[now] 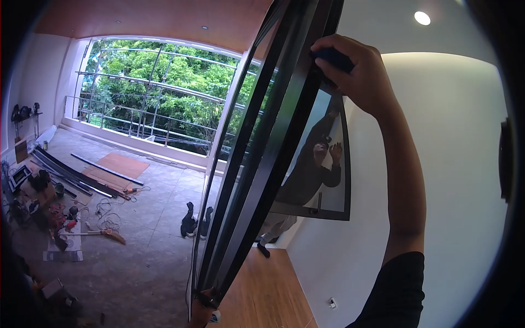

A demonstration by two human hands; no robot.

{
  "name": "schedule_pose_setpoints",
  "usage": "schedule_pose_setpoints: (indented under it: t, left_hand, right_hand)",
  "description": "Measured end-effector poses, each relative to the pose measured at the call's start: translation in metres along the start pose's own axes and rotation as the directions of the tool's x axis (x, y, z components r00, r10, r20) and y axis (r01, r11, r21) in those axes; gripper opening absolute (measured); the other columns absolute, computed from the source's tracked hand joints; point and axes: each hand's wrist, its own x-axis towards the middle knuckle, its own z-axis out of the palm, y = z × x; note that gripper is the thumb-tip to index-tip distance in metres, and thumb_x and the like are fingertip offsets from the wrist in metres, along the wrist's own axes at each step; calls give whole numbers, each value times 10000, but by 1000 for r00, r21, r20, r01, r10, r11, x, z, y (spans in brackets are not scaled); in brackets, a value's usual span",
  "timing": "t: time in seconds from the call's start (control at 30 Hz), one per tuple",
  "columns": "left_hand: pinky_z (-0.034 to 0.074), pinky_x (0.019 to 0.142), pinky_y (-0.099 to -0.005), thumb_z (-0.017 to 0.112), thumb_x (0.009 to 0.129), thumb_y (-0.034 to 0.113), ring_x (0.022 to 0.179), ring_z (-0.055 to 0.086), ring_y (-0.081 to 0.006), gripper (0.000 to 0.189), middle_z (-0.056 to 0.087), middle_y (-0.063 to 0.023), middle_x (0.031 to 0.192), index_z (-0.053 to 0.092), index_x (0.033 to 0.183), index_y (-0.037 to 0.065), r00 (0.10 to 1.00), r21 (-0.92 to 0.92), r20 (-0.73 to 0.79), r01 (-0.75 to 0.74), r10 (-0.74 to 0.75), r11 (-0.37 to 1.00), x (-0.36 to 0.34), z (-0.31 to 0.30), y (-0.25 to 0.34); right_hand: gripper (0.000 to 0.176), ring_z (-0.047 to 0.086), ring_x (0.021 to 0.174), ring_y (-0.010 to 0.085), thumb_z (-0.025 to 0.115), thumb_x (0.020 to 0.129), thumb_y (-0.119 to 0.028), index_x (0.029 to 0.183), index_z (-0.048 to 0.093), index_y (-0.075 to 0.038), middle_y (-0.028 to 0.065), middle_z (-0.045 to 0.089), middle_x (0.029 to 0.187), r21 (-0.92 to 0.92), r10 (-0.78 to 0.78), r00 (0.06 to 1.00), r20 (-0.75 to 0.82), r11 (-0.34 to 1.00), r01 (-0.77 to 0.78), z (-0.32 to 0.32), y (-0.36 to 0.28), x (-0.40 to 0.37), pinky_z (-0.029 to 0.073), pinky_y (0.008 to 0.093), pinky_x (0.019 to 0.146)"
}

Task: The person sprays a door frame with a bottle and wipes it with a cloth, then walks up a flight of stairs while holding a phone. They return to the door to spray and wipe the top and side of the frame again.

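Right arm: closest to the lens, the right arm [404, 180] rises from a black sleeve at the lower right edge up to the top of the frame.
Floor clutter: at far left, tools and cables [60, 218] lie scattered on the bare concrete floor [153, 268]. They are too small to name one by one.
Window: a wide window [164, 98] at the back looks onto green trees.
Shoes: a dark pair of shoes [194, 221] stands on the concrete, just left of the frame.
Left hand: the left hand [201, 312] is at the bottom end of the frame and is cut off by the picture edge. I cannot tell how its grip is set.
Frame: a tall dark metal frame [257, 164] leans from bottom centre up to the top right.
Glass pane: a hinged glass pane [320, 169] mirrors a dim figure with one arm raised.
Right hand: the right hand [358, 71] has its grip curled tight around a dark blue object [334, 58], which it presses against the frame's upper edge. The fingers hide most of the object.
Wall: a plain white wall [459, 164] fills the right side.
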Motion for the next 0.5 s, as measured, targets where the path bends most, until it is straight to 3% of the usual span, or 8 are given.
schedule_pose_setpoints:
  t: [0.1, 0.2, 0.3, 0.4, 0.5]
  left_hand:
    - [550, 759, -292, 717, 873, 30, 910, 663, -133, 485, 659, -69, 1129, 639, 1352, 34, 1000, -16, -7, 16, -17, 1000, 0, 2, -3]
    - [548, 750, -288, 719, 885, 41, 894, 661, -124, 465, 661, -60, 1110, 641, 1343, 29, 999, -40, -15, 43, -44, 998, -3, 6, 0]
    - [547, 741, -283, 720, 897, 52, 878, 658, -116, 445, 663, -51, 1090, 644, 1335, 23, 996, -72, -38, 81, -83, 994, -4, 12, 10]
    - [548, 764, -283, 723, 862, 22, 902, 658, -118, 495, 668, -52, 1105, 636, 1349, 25, 1000, -99, -4, 22, -23, 995, -1, 5, 2]
    - [552, 779, -287, 726, 813, -22, 924, 658, -126, 556, 667, -61, 1135, 628, 1359, 21, 999, -23, -10, -34, 34, 999, -5, 7, 4]
  right_hand:
    - [249, 682, 619, 144, 767, 881, -101, 1123, 707, -106, 66, 717, 846, 214, 293, 951, 100, 927, -308, -12, -16, -4, 558, 270, 569]
    - [242, 675, 614, 132, 759, 885, -97, 1122, 713, -112, 56, 714, 864, 223, 299, 944, 136, 919, -324, -12, -23, -2, 547, 245, 536]
    - [224, 707, 670, 167, 752, 881, -73, 1100, 723, -109, 78, 724, 876, 121, 252, 955, 156, 955, -271, -6, -22, 0, 575, 283, 586]
    - [219, 739, 767, 213, 757, 860, -52, 1073, 734, -100, 94, 738, 908, -36, -28, 998, 49, 999, 30, 4, -8, 3, 601, 328, 689]
    - [221, 747, 861, 265, 777, 832, -53, 1047, 740, -84, 107, 752, 958, -112, -122, 992, 33, 986, 125, -3, 6, 13, 595, 361, 810]
